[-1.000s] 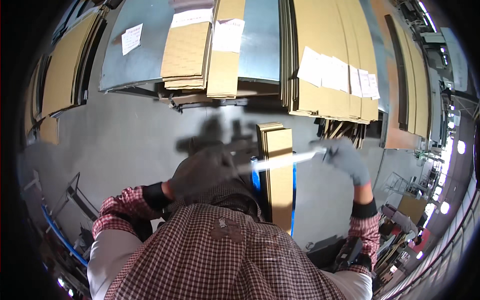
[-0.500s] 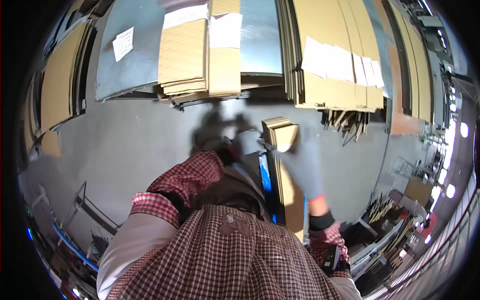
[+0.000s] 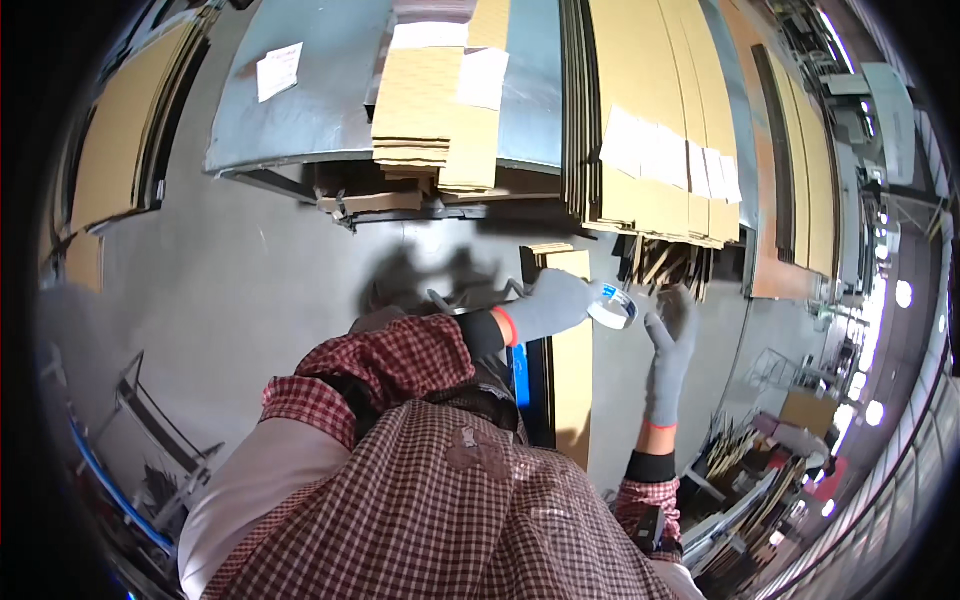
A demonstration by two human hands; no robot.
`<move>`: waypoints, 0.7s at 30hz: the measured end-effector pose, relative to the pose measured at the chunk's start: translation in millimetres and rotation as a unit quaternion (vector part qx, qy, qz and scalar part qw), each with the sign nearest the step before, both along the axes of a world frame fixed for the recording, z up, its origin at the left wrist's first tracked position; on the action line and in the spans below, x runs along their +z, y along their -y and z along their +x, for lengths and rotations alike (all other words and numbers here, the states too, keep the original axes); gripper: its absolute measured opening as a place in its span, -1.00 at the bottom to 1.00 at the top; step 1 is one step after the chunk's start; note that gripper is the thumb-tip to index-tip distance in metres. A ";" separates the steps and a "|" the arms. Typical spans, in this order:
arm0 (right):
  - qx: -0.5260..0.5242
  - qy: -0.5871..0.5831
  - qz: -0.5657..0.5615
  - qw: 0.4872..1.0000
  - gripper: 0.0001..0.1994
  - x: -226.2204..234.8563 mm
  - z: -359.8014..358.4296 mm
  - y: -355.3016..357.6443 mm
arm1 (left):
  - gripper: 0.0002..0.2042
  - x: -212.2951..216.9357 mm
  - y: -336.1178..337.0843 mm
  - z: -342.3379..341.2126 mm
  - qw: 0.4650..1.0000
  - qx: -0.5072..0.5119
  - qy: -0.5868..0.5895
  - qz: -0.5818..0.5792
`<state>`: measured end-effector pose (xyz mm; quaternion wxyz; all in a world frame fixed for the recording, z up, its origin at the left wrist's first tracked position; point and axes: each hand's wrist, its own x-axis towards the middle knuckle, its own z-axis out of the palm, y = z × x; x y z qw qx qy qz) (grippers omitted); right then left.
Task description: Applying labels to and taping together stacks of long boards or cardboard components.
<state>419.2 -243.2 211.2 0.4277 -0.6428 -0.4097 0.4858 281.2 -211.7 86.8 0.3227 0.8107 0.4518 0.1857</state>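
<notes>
My left hand (image 3: pixel 556 304), in a grey glove, reaches across the top of a cardboard bundle (image 3: pixel 572 370). A white roll of tape (image 3: pixel 613 307) with blue on its inner side is at its fingertips, held out past the bundle's right edge. My right hand (image 3: pixel 674 340), gloved in grey too, is raised to the right of the tape, thumb apart from the fingers and nothing in it. The long, narrow bundle stands in front of my body, with a blue surface (image 3: pixel 520 375) showing along its left side.
Ahead stands a metal table (image 3: pixel 300 130) bearing a smaller cardboard stack (image 3: pixel 415 110) and a wide one (image 3: pixel 650 90) with white papers. Narrow strips (image 3: pixel 670 262) stick out below the wide stack. More cardboard (image 3: pixel 130 130) stands at far left. A metal frame (image 3: pixel 160 410) is at lower left.
My left hand has moved right, over the bundle, and the tape roll now shows clearly at its fingers. My right hand has moved off the bundle to the right. The view has shifted slightly.
</notes>
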 end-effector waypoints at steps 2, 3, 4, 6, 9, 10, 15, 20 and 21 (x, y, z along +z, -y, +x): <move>0.329 0.272 0.051 0.903 -0.76 13.4 -18.6 -9.2 | -0.75 -11.4 6.8 8.6 0.997 -0.004 -0.050 0.054; 0.323 0.270 0.049 0.906 -0.76 12.8 -19.4 -18.5 | -0.75 -11.1 11.6 3.5 0.997 -0.011 -0.052 0.053; 0.372 0.236 -0.084 0.894 -0.82 12.6 -14.8 -36.0 | -0.74 -5.7 14.7 -4.5 0.999 0.008 -0.017 0.034; 0.457 0.231 -0.163 0.843 -0.87 -19.7 12.3 -79.9 | -0.68 10.5 11.2 -10.4 0.998 0.052 -0.010 -0.017; 0.602 0.209 0.085 0.766 -0.86 -76.1 42.2 -102.7 | -0.66 13.4 13.4 -8.8 0.974 0.039 0.091 0.202; 0.618 0.295 0.029 0.728 -0.87 -79.6 48.4 -112.6 | -0.68 11.0 14.7 -9.0 0.976 0.017 0.036 0.212; 0.413 0.645 -0.029 0.642 -0.90 -205.5 165.3 -72.5 | -0.60 16.1 -22.6 9.2 0.978 -0.136 -0.088 0.129; 0.023 -0.063 -0.076 0.995 -0.73 -60.5 124.0 89.2 | -0.42 27.4 -51.6 -43.4 0.881 -0.350 -0.056 0.315; 0.048 -0.169 -0.097 0.980 -0.64 -39.5 112.9 139.4 | -0.48 5.4 -54.2 -40.8 0.855 -0.326 -0.047 0.401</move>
